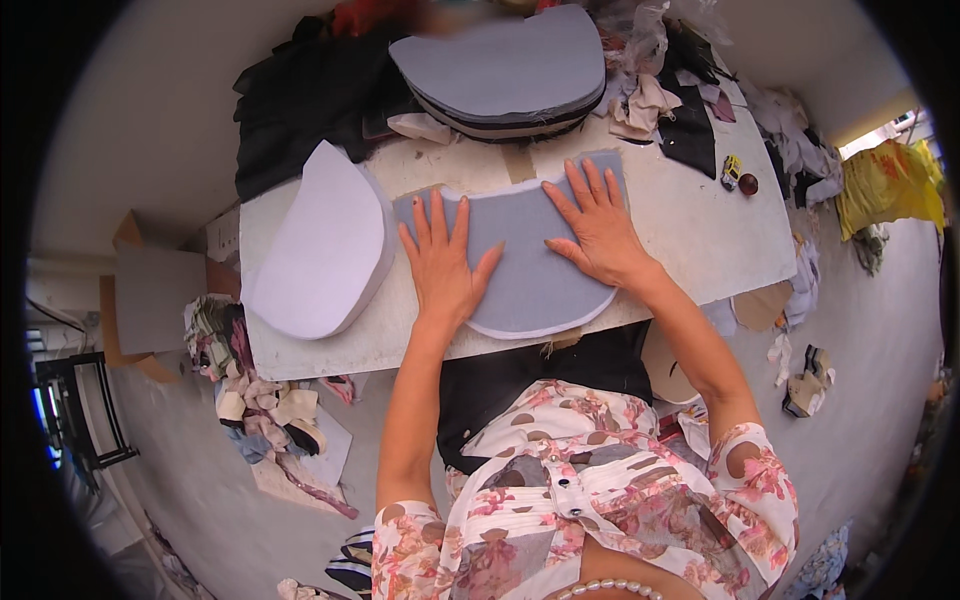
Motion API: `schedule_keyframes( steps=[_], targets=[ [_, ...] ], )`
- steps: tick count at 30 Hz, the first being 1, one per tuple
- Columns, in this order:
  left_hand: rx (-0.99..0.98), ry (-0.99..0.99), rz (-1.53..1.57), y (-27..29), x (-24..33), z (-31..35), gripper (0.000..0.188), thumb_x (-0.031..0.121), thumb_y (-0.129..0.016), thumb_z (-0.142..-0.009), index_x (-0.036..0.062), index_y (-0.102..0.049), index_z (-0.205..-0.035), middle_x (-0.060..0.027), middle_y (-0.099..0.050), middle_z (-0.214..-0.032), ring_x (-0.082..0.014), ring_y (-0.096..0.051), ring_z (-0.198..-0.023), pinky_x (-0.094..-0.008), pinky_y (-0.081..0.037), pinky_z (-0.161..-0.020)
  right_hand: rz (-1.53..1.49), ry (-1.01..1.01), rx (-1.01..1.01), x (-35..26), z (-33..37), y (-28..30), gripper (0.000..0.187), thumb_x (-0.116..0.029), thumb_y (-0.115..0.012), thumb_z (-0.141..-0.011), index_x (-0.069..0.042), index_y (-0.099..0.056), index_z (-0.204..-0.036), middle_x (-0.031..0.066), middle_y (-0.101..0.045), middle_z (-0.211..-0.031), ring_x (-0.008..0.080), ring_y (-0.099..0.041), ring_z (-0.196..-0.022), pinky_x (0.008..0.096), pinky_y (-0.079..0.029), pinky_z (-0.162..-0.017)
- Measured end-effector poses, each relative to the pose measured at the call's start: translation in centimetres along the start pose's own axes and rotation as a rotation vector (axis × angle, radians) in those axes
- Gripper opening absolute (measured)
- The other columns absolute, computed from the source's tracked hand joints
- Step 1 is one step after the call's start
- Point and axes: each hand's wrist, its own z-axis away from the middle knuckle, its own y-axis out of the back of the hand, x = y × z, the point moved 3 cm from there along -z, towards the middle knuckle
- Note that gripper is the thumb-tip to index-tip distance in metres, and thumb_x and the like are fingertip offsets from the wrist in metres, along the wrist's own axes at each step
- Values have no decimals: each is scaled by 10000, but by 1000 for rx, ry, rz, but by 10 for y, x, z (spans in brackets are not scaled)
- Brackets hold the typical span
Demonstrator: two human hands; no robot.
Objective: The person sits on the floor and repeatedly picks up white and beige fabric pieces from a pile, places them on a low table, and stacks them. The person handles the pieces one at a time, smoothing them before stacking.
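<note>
A grey curved fabric piece (pixel 525 265) with a white layer showing along its rounded near edge and its top lies flat on the white table (pixel 700 235). My left hand (pixel 443 260) rests on its left part, fingers spread and pointing away from me. On its right part my right hand (pixel 597 228) lies flat, fingers apart. Neither hand grips anything. Just left of my left hand is a thick stack of white, leaf-shaped pieces (pixel 325 250). Beyond the grey piece sits a tall stack of grey half-moon pieces (pixel 505 70).
Black cloth (pixel 305 110) covers the far left of the table. Fabric scraps (pixel 645 105) lie at the far right, near a small toy car (pixel 732 172) and a dark round object (pixel 748 184). Scraps (pixel 265 410) heap on the floor at left; a yellow bag (pixel 890 185) hangs at right.
</note>
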Motion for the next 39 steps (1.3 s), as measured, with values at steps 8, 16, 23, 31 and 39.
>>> schedule_keyframes(
  steps=[8,16,23,31,39],
  targets=[
    [18,15,47,-2,-4,3,693,495,-569,-866,94,-414,-1409,-202,-220,-1523,-402,-129,-1418,-581,-64,-1117,55,-89,141,21,1,5,592,-429,-543,-899,-98,-426,-1375,195,-318,-1450,369,-216,-1379,511,-135,-1124],
    [656,52,497,58,-14,50,319,240,-557,-929,39,-599,-1173,-133,-566,-1259,-334,-441,-1283,-492,-286,-1060,-910,119,251,-134,-96,41,87,-19,-674,-790,-34,-680,-875,86,-672,-858,181,-619,-743,280,-475,-608],
    [1162,567,623,100,-108,128,253,169,-469,-988,-18,-603,-1094,-105,-638,-1116,-228,-557,-1102,-333,-399,-964,-572,414,146,-272,-146,-44,157,-207,-724,-753,-70,-665,-804,93,-634,-772,264,-607,-794,380,-483,-687],
    [979,757,467,103,-187,135,358,288,-476,-981,21,-599,-1187,-147,-578,-1239,-310,-488,-1199,-378,-367,-1010,-409,451,-78,-284,-161,-60,112,-109,-586,-777,-46,-678,-788,122,-639,-782,325,-601,-807,430,-480,-693],
    [470,836,-57,73,-201,114,522,265,-488,-913,105,-418,-1405,-203,-315,-1478,-382,-218,-1397,-569,-117,-1115,-831,121,-231,-244,-184,-57,168,-158,-543,-825,-24,-640,-795,66,-617,-726,183,-612,-744,332,-491,-628]
  ],
)
